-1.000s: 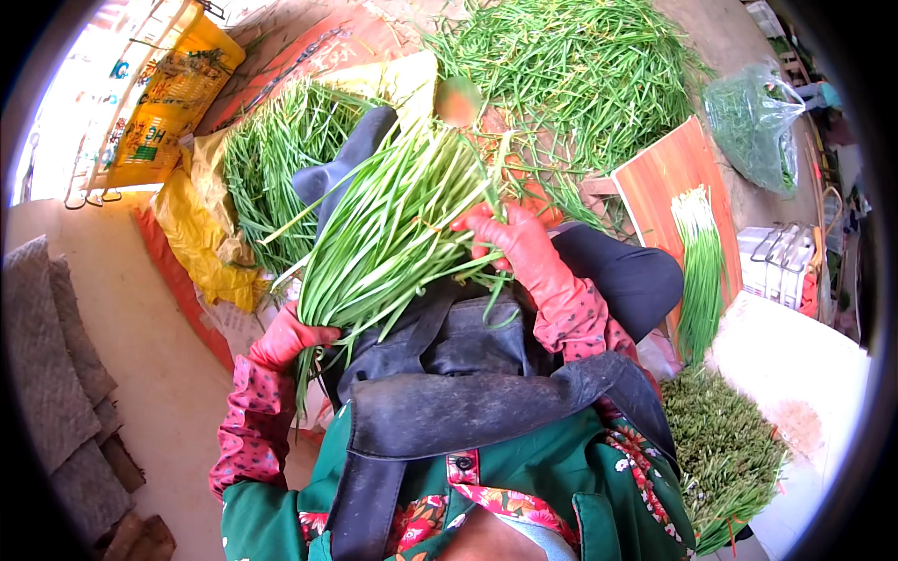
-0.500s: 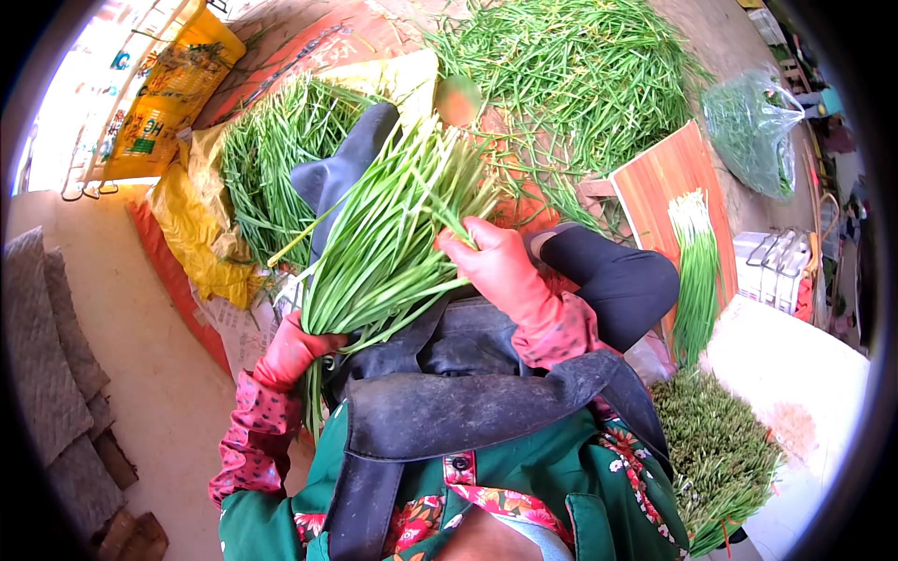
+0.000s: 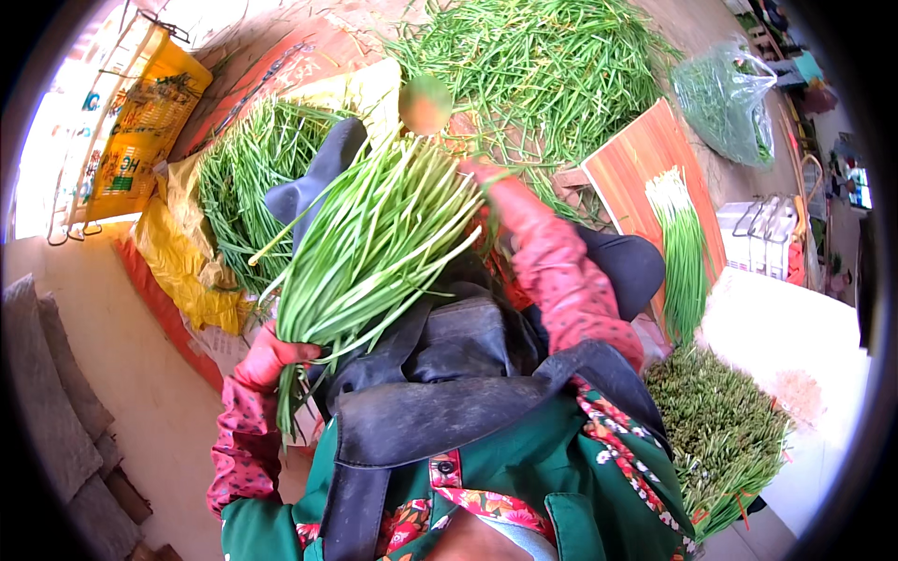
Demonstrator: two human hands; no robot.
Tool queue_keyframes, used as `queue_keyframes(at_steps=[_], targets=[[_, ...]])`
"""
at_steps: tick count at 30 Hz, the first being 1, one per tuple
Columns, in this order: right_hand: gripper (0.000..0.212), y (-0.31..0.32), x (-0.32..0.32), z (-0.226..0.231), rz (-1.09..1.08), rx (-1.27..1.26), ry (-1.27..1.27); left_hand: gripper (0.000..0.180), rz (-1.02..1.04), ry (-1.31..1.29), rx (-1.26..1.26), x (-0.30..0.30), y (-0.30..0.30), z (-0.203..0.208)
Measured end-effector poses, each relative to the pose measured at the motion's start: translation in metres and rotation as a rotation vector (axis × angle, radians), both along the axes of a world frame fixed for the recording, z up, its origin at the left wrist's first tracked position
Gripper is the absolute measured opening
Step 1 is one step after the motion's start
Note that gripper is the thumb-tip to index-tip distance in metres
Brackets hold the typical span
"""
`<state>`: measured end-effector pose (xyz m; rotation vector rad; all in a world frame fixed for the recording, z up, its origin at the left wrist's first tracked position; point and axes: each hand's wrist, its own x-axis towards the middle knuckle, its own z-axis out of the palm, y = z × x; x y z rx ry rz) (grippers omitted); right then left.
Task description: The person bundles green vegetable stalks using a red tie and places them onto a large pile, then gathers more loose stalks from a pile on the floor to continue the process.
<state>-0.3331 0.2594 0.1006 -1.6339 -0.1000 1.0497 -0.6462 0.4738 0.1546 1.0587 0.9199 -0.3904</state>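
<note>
A large bunch of garlic chives (image 3: 369, 252) fans out over my lap, its pale stem ends pointing away from me. My left hand (image 3: 269, 358), in a red rubber glove, is closed round the leafy near end, and some leaf tips hang below the fist. My right hand (image 3: 483, 178), gloved the same way, reaches out beside the far right edge of the bunch. Motion smears its fingers, and a green strand shows next to them. Beyond the bunch, on the left, a pile of chives (image 3: 253, 187) lies by a dark boot-like shape (image 3: 318, 182).
A big loose heap of chives (image 3: 552, 75) spreads at the back. To the right, a wooden board (image 3: 622, 154) carries a neat bundle of chives (image 3: 681, 252). Dense tied bundles (image 3: 720, 430) stand nearer me. A clear plastic bag (image 3: 725, 103) and a yellow crate (image 3: 140, 131) flank the area.
My right hand has moved away from me, from the bunch's right side toward its far stem ends. The left hand keeps its grip. The whole view has shifted slightly.
</note>
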Motion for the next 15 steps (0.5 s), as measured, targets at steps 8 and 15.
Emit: queue_keyframes(at_steps=[8, 15], targets=[[0.034, 0.021, -0.011, -0.012, 0.148, 0.492, 0.349, 0.026, 0.04, 0.061, 0.045, -0.024, 0.031, -0.028], [0.017, -0.054, 0.048, -0.077, -0.208, 1.142, 0.77, 0.056, 0.214, -0.1, -0.16, -0.015, 0.01, -0.051]])
